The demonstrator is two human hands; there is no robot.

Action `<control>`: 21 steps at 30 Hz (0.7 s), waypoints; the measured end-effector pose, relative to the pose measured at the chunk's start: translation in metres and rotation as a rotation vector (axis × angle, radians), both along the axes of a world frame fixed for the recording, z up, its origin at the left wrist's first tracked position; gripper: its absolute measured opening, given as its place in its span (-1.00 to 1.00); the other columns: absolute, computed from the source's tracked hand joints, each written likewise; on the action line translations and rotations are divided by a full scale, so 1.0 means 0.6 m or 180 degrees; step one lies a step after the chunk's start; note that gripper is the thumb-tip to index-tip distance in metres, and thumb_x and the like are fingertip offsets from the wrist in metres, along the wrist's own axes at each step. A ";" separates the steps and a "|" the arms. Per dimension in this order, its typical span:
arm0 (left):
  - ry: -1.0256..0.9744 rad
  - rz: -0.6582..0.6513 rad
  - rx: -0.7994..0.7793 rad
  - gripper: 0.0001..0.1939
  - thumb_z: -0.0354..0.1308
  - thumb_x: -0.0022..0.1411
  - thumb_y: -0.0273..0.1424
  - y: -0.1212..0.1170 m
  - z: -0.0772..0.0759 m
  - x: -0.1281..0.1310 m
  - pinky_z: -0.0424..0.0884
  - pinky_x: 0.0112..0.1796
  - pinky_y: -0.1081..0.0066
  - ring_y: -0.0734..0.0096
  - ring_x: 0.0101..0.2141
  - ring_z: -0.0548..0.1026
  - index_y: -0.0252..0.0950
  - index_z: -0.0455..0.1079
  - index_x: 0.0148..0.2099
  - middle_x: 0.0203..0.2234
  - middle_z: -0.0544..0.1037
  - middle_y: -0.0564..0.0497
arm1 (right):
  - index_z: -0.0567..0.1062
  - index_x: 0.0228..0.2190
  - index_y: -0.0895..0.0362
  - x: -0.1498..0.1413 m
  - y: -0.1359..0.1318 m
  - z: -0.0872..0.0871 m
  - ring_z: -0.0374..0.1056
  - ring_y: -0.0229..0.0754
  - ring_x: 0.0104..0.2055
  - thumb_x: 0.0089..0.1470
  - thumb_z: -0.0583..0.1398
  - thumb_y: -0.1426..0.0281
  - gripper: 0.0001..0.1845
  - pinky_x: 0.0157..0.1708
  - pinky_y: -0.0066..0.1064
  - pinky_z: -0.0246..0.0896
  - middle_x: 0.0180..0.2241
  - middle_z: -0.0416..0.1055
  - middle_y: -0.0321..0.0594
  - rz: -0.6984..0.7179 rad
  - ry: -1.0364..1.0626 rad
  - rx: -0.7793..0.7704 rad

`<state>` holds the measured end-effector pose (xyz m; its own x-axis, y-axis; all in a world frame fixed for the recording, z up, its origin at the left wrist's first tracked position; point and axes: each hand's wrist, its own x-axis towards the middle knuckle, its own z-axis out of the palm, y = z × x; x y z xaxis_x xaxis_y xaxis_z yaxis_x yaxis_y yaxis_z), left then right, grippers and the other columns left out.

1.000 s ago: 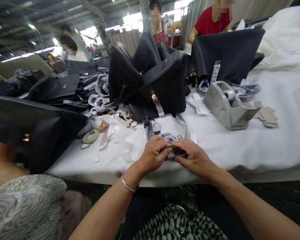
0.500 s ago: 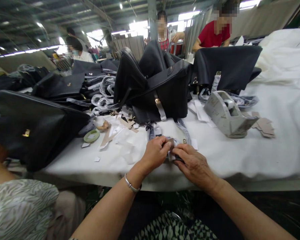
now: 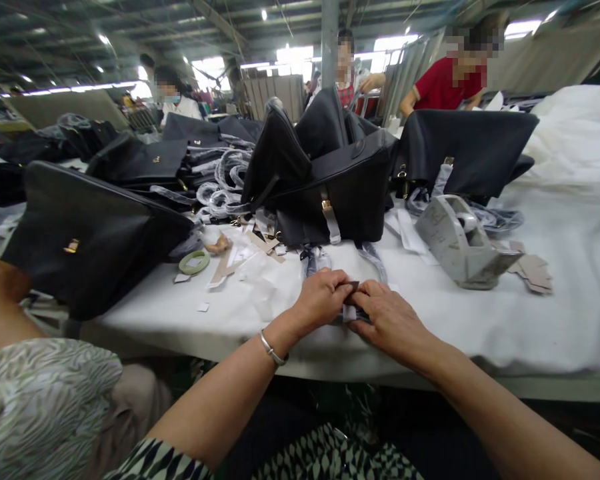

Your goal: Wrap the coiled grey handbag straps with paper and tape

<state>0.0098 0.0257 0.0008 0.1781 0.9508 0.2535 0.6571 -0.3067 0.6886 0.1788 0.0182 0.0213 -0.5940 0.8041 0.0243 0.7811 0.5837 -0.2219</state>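
My left hand (image 3: 323,297) is closed, pinching a small brown piece of card (image 3: 353,285) between thumb and fingers. Close beside it, my right hand (image 3: 387,313) is closed around a dark strap, its fingertips touching the card's other end. A white wrapping piece (image 3: 349,313) shows on the strap between the hands; most of the strap is hidden by my fingers. Plastic-wrapped straps (image 3: 373,260) run back from here to a black bag (image 3: 340,200) with a gold clasp (image 3: 327,205), which stands just beyond both hands.
A grey tape dispenser (image 3: 460,247) stands right, beside brown card pieces (image 3: 535,272). Left lie a green tape roll (image 3: 195,263) and paper scraps. Another black bag (image 3: 95,233) leans near a co-worker's arm (image 3: 5,300). More bags and people are behind the white-covered table (image 3: 455,333).
The view has shifted slightly, so the table's things appear further right and lower. My fingers have drawn closer together around the card. On the left, the co-worker's arm and the nearby bag have moved a little.
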 end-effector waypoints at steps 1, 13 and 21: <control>-0.0072 -0.0059 0.0114 -0.85 0.11 0.23 -0.45 -0.004 -0.003 -0.002 0.28 -0.30 0.45 0.41 -0.36 0.38 -0.28 0.41 -0.41 -0.52 0.43 0.08 | 0.47 -0.10 0.09 0.001 0.001 -0.005 0.22 0.08 0.04 0.01 0.24 0.33 -0.63 0.01 -0.04 0.16 -0.01 0.31 -0.07 -0.0009 0.0032 0.0102; 0.0009 -0.0725 0.1310 -0.78 0.02 0.33 -0.41 -0.038 -0.023 -0.015 0.29 -0.25 0.32 0.38 -0.37 0.38 -0.30 0.44 -0.33 -0.48 0.52 0.00 | 0.45 -0.28 0.11 0.027 0.020 -0.067 -0.18 0.14 0.34 -0.10 0.34 0.28 -0.68 0.21 0.10 -0.11 0.26 0.07 -0.01 -0.0002 0.0872 -0.0115; 0.0876 -0.1036 0.1940 -0.78 -0.06 0.30 -0.49 -0.046 -0.015 -0.017 0.28 -0.27 0.30 0.36 -0.33 0.43 -0.30 0.41 -0.31 -0.42 0.56 -0.03 | 0.41 -0.23 0.14 0.024 0.016 -0.064 -0.04 0.09 0.29 -0.04 0.30 0.26 -0.66 0.20 0.01 -0.06 0.20 0.14 0.07 0.0010 0.0884 -0.0140</control>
